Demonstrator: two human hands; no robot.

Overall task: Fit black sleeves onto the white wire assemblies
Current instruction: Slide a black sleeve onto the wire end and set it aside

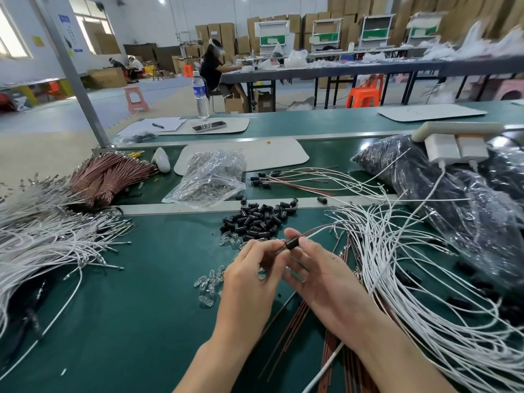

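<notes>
Just beyond the bare forearms, the left hand (249, 282) and right hand (326, 279) meet above the matte green desk (127, 307). The right hand's thumb and fingers pinch a short black cylindrical sleeve (292, 244), and the left hand's fingertips pinch its left end. A thin red and white wire pair (314, 231) leaves the sleeve toward the far right. Under the right forearm lie straight copper-brown wires (295, 321). Left of the hands, small clear glass bulbs (208, 283) lie scattered. Just beyond the fingers sits a loose heap of glossy black sleeves (255, 219). A tangled sheaf of white wires (425, 279) crowds the right side, and another white sheaf (42, 236) crowds the left. Farther off are banded brown wire bundles (105, 177), a crinkled clear plastic bag (209, 177) and a shiny bag of black parts (453, 194).
</notes>
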